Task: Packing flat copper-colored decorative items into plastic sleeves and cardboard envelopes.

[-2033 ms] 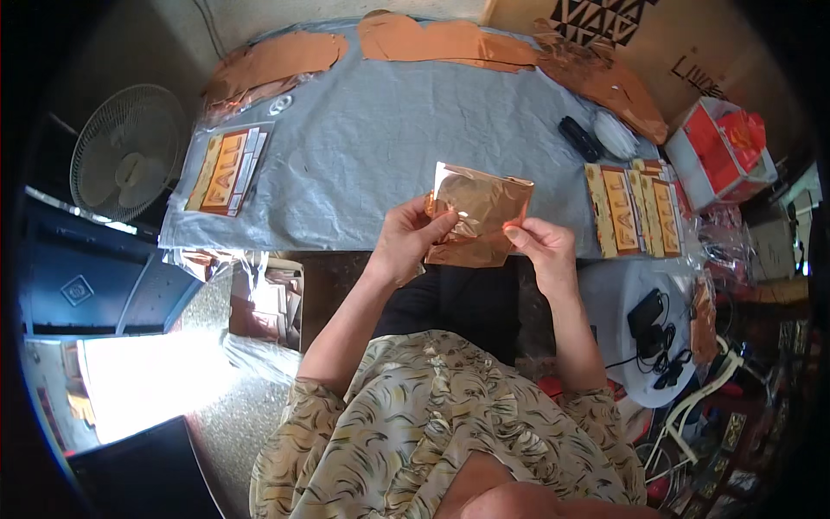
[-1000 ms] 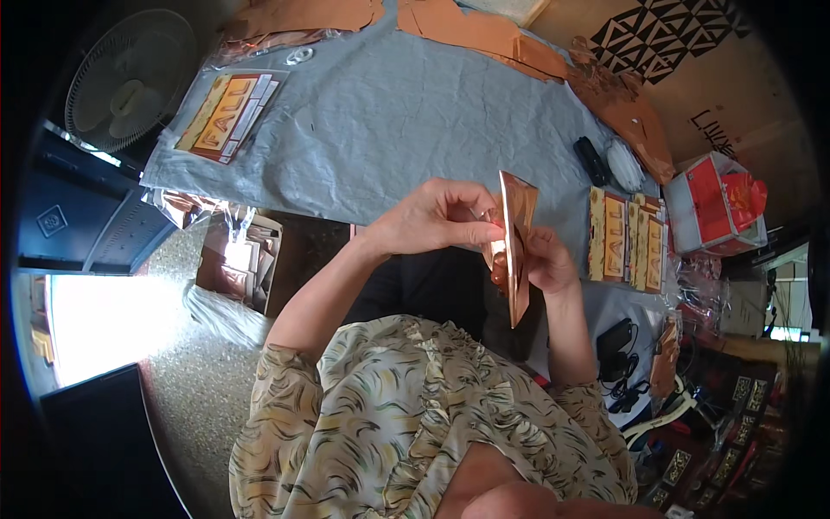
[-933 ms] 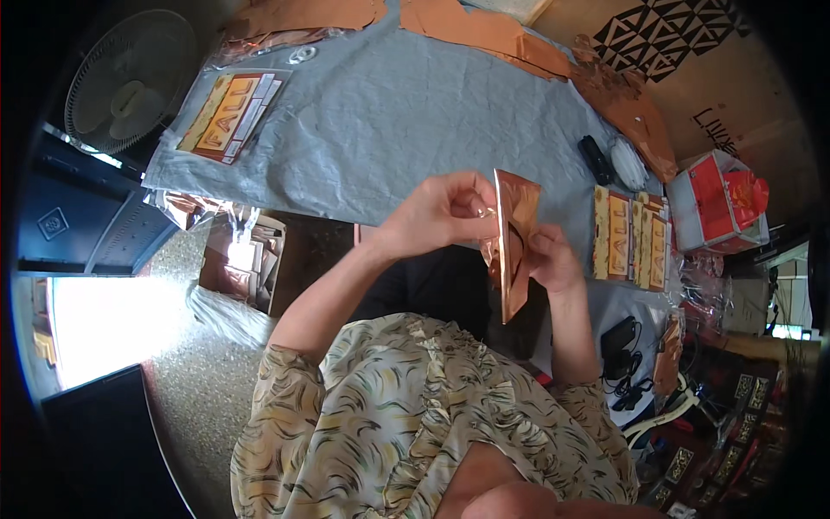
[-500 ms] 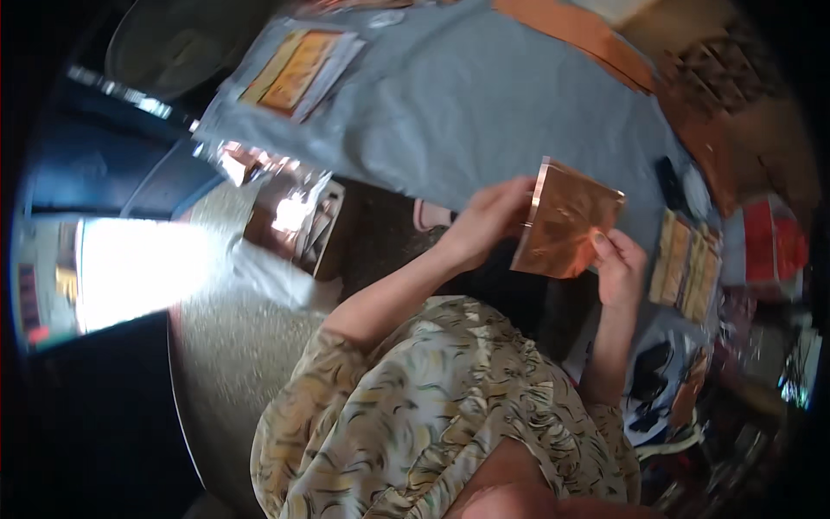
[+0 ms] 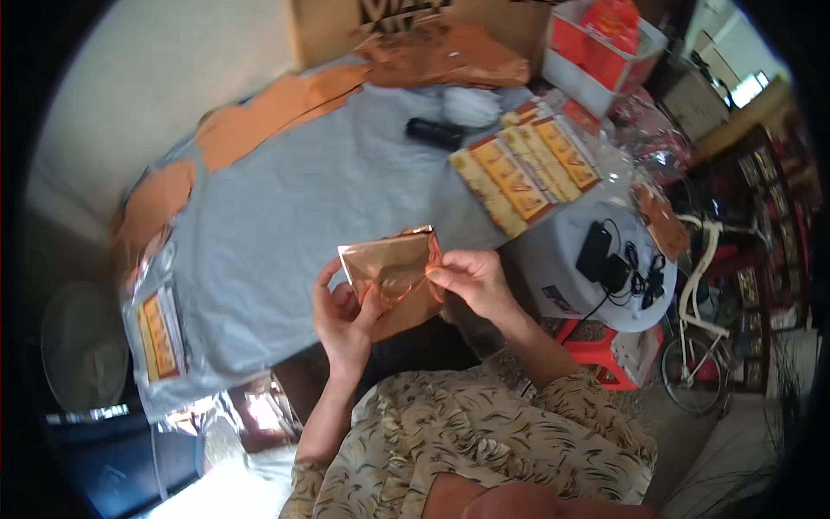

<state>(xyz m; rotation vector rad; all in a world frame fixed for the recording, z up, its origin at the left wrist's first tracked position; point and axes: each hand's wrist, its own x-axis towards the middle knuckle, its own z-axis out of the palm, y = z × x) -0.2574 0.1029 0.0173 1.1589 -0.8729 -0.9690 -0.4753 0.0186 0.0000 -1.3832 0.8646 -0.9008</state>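
Observation:
A flat, square, copper-coloured foil packet (image 5: pixel 389 266) is held tilted between my two hands, just off the table's near edge. My left hand (image 5: pixel 341 327) grips its lower left side, thumb on the front face and fingers at the left edge. At the packet's right edge, my right hand (image 5: pixel 477 282) is closed in a pinch between thumb and forefinger. A thin orange strand (image 5: pixel 433 249), string-like, runs along that edge to the pinch and curves across the packet's front toward my left thumb. Whether it is separate from the foil I cannot tell.
A grey cloth (image 5: pixel 268 216) covers the table. Printed yellow-orange packs (image 5: pixel 527 169) lie right, beside a dark cylinder (image 5: pixel 434 133); another pack (image 5: pixel 160 333) lies left. Brown sheets (image 5: pixel 281 112) line the back. A white round surface (image 5: pixel 553 259) with black cables stands right.
The view has turned rightward. My left hand has settled on the packet's lower left, and my right hand has shifted to its right edge, where the orange strand now shows.

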